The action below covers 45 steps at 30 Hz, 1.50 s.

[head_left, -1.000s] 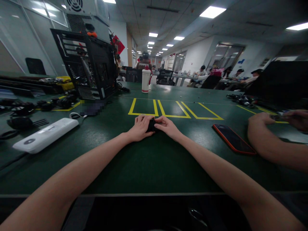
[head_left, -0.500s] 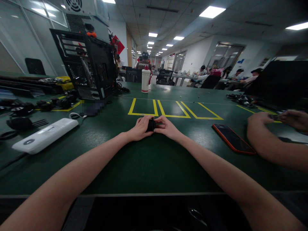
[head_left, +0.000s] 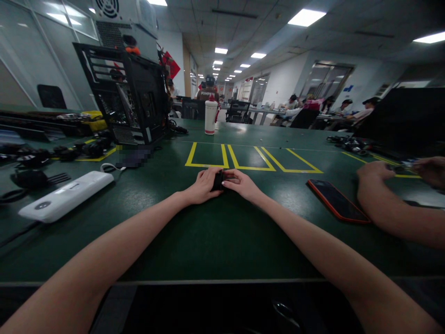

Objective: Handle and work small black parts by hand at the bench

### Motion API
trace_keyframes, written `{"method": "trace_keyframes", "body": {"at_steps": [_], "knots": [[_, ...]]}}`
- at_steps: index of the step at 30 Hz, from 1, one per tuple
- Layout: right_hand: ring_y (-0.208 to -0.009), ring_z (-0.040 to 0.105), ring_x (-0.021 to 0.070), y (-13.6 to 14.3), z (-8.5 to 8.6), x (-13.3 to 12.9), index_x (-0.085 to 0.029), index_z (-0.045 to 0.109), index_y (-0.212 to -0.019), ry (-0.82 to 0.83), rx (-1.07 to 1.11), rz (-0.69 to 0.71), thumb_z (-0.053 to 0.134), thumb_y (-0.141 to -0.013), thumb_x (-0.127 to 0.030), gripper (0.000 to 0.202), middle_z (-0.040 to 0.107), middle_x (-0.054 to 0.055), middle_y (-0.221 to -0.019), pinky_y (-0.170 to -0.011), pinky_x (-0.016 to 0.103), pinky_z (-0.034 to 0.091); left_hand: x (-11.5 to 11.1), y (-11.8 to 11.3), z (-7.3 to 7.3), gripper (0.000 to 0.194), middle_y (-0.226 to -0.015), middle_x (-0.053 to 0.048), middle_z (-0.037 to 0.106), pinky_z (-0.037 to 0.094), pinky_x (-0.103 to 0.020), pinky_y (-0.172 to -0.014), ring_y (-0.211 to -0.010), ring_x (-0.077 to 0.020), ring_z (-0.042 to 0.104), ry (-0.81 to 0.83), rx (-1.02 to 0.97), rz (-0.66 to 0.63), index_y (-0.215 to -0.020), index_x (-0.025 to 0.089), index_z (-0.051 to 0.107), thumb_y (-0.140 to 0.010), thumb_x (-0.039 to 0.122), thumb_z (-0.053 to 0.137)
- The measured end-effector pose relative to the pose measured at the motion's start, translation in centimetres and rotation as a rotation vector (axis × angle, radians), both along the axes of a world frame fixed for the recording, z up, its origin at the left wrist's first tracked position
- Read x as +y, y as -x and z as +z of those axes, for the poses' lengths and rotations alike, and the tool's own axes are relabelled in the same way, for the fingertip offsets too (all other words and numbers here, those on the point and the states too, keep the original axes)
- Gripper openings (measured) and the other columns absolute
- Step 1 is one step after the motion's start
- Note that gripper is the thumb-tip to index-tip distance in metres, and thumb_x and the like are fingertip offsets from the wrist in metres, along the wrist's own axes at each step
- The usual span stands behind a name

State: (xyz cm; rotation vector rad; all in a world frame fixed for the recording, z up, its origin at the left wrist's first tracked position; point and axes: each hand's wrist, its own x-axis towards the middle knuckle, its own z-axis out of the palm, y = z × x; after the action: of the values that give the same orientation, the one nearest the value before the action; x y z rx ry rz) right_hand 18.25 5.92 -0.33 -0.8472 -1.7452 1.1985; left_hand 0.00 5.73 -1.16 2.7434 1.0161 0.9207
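Observation:
A small black object (head_left: 218, 181) is held between my two hands, low over the green table (head_left: 215, 241), just in front of the yellow tape outlines. My left hand (head_left: 204, 186) wraps round it from the left, fingers over its top and thumb below. From the right, the fingertips and thumb of my right hand (head_left: 240, 183) pinch at its right side. Most of the object is covered by my fingers, so its shape is unclear.
A white power strip (head_left: 67, 195) lies at left, near an open black computer case (head_left: 127, 97). A white bottle (head_left: 210, 117) stands beyond the tape. At right are a red-edged phone (head_left: 336, 200) and another person's hands (head_left: 377, 171); cables lie at both sides.
The fingers of my right hand have shifted slightly against the black object, with the thumb a little higher. My left hand stays in place. The other person's hands at right have moved slightly.

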Motion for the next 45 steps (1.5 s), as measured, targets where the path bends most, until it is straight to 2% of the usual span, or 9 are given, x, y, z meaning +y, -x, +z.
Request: {"method": "trace_keyframes", "body": {"at_steps": [7, 13, 21, 29, 35, 41, 45], "knots": [[-0.095, 0.056, 0.0163, -0.38, -0.3, -0.03, -0.021, 0.048, -0.093, -0.053, 0.012, 0.08, 0.069, -0.061, -0.019, 0.039, 0.051, 0.002, -0.101, -0.09, 0.039, 0.043, -0.09, 0.01, 0.07, 0.06, -0.123, -0.013, 0.037, 0.027, -0.044, -0.095, -0.117, -0.0259, 0.035, 0.002, 0.012, -0.003, -0.122, 0.019, 0.02, -0.074, 0.028, 0.054], [-0.087, 0.056, 0.0144, -0.19, -0.41, 0.07, -0.02, 0.05, -0.089, -0.075, 0.028, 0.021, 0.062, -0.069, -0.027, 0.024, 0.054, 0.001, -0.091, -0.085, 0.037, 0.045, -0.03, -0.03, 0.05, 0.061, -0.121, -0.012, 0.038, 0.028, -0.043, -0.094, -0.115, -0.0256, 0.036, -0.003, -0.002, 0.003, -0.122, 0.019, 0.021, -0.073, 0.028, 0.055], [-0.09, 0.058, 0.0175, -0.24, -0.15, 0.26, -0.019, 0.051, -0.096, 0.015, -0.026, 0.003, 0.064, -0.066, -0.026, 0.033, 0.056, 0.005, -0.101, -0.088, 0.041, 0.043, -0.06, 0.06, 0.07, 0.061, -0.122, -0.013, 0.038, 0.027, -0.043, -0.095, -0.115, -0.0258, 0.036, 0.0, 0.002, 0.001, -0.122, 0.019, 0.022, -0.072, 0.028, 0.056], [-0.095, 0.055, 0.0161, -0.54, -0.55, 0.35, -0.021, 0.049, -0.093, -0.058, 0.01, 0.084, 0.071, -0.059, -0.021, 0.041, 0.053, 0.001, -0.098, -0.088, 0.038, 0.044, -0.01, 0.01, -0.06, 0.062, -0.123, -0.013, 0.037, 0.027, -0.044, -0.094, -0.116, -0.0259, 0.036, 0.002, 0.01, 0.002, -0.123, 0.019, 0.02, -0.073, 0.028, 0.055], [-0.087, 0.055, 0.0133, 0.0, -0.32, 0.11, -0.02, 0.051, -0.087, -0.07, 0.048, 0.013, 0.062, -0.069, -0.028, 0.023, 0.054, 0.0, -0.09, -0.086, 0.035, 0.044, -0.06, -0.01, 0.07, 0.06, -0.121, -0.012, 0.039, 0.028, -0.042, -0.094, -0.115, -0.0251, 0.037, -0.009, 0.004, 0.007, -0.121, 0.019, 0.022, -0.073, 0.029, 0.056], [-0.089, 0.057, 0.015, 0.09, -0.29, 0.3, -0.018, 0.051, -0.093, -0.035, 0.011, -0.016, 0.065, -0.066, -0.025, 0.031, 0.057, 0.003, -0.095, -0.086, 0.038, 0.045, -0.04, -0.05, 0.07, 0.061, -0.122, -0.012, 0.038, 0.027, -0.043, -0.095, -0.115, -0.0252, 0.037, -0.003, 0.012, 0.014, -0.121, 0.019, 0.022, -0.072, 0.029, 0.056], [-0.094, 0.058, 0.0171, -0.18, -0.28, 0.35, -0.018, 0.052, -0.096, -0.002, -0.013, 0.026, 0.064, -0.067, -0.024, 0.032, 0.057, 0.004, -0.099, -0.09, 0.04, 0.043, -0.05, 0.03, 0.07, 0.06, -0.122, -0.012, 0.038, 0.027, -0.044, -0.095, -0.116, -0.0253, 0.036, 0.005, 0.006, 0.002, -0.121, 0.02, 0.022, -0.072, 0.028, 0.056]]}}
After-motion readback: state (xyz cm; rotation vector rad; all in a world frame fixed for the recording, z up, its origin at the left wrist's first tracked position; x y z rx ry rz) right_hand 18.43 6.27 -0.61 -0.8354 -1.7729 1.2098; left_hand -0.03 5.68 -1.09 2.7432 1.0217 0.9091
